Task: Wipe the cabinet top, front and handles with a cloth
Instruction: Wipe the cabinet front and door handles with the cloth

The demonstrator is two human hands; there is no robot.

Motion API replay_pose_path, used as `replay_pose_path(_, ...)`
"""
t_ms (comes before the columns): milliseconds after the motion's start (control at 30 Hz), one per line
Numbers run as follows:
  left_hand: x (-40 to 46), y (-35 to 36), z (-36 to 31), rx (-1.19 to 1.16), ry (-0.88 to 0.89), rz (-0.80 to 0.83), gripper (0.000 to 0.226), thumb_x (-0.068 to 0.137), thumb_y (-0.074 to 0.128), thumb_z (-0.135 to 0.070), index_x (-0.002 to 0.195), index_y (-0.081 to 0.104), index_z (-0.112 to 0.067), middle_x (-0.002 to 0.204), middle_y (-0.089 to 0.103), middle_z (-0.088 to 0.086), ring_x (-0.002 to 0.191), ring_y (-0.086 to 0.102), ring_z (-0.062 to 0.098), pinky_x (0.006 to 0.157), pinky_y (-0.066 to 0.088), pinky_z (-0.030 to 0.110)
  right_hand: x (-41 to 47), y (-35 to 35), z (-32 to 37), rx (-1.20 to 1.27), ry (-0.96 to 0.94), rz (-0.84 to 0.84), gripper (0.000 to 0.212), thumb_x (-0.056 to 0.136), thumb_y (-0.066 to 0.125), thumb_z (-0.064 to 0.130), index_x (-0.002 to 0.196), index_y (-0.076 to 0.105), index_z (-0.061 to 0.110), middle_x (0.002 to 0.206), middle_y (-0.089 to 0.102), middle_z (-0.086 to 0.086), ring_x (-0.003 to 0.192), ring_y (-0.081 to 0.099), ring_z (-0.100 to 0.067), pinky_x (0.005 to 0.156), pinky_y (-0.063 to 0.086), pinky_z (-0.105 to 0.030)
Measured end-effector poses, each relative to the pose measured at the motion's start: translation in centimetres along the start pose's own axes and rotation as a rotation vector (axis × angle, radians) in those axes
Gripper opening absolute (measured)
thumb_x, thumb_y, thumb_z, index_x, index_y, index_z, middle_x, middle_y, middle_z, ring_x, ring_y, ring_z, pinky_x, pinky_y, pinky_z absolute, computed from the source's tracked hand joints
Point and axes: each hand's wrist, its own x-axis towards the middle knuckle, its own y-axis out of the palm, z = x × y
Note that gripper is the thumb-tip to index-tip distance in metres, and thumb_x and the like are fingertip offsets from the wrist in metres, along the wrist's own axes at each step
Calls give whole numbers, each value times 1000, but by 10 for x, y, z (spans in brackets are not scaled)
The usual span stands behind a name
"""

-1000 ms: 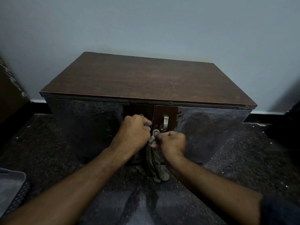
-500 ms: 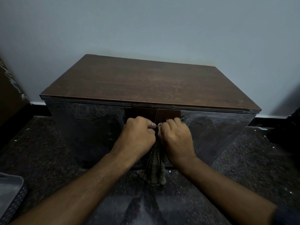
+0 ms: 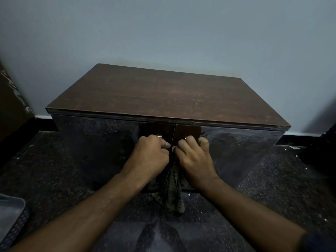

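Note:
A low cabinet with a brown wooden top (image 3: 163, 99) and glossy dark doors (image 3: 101, 146) stands against the wall. My left hand (image 3: 151, 153) is closed over the left door handle (image 3: 159, 136), only the handle's metal tip showing. My right hand (image 3: 194, 155) covers the right door handle (image 3: 185, 137) and grips a striped olive cloth (image 3: 171, 193), which hangs down between both hands to the floor. Both doors are closed.
A pale wall (image 3: 163, 33) rises behind the cabinet. Dark speckled floor (image 3: 45, 170) surrounds it. A grey dotted object (image 3: 11, 213) lies at the lower left. A brown piece of furniture (image 3: 12, 106) stands at the left and something dark (image 3: 327, 142) at the right.
My right hand rose from below the right handle and closed over it with the cloth. The left hand stayed on the left handle. The camera view shifted slightly.

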Motion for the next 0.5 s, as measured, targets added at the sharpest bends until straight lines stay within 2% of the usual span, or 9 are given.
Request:
replay_pose_path(133, -2, 1, -1, -2, -12, 27, 31, 88, 53, -11, 110, 73, -21, 94, 74, -3, 83, 71, 12, 78, 61, 33, -14, 11, 2, -101, -201, 72, 11, 85, 55, 16, 81, 65, 12, 81, 55, -4, 90, 49, -26, 83, 33, -42)
replay_pose_path(267, -3, -1, 1, 8, -22, 33, 31, 89, 54, -9, 113, 73, -19, 100, 75, 1, 89, 71, 14, 83, 60, 34, -18, 12, 1, -171, -304, 111, 13, 88, 55, 15, 78, 64, 13, 81, 53, -2, 91, 48, -23, 88, 31, -39)
replay_pose_path(400, -5, -4, 1, 1, -30, 37, 31, 89, 54, -8, 111, 73, -16, 99, 75, 4, 83, 71, 14, 78, 61, 34, -25, 5, -9, -190, -305, 93, 17, 88, 50, 13, 76, 63, 12, 80, 55, -4, 89, 53, -25, 84, 32, -40)
replay_pose_path(500, -5, -4, 0, -24, -14, 43, 31, 89, 52, -6, 109, 74, -15, 98, 75, 3, 87, 71, 15, 80, 61, 35, -28, -4, -24, -162, -233, 35, 17, 87, 50, 12, 75, 61, 12, 77, 54, -5, 86, 47, -26, 81, 30, -40)
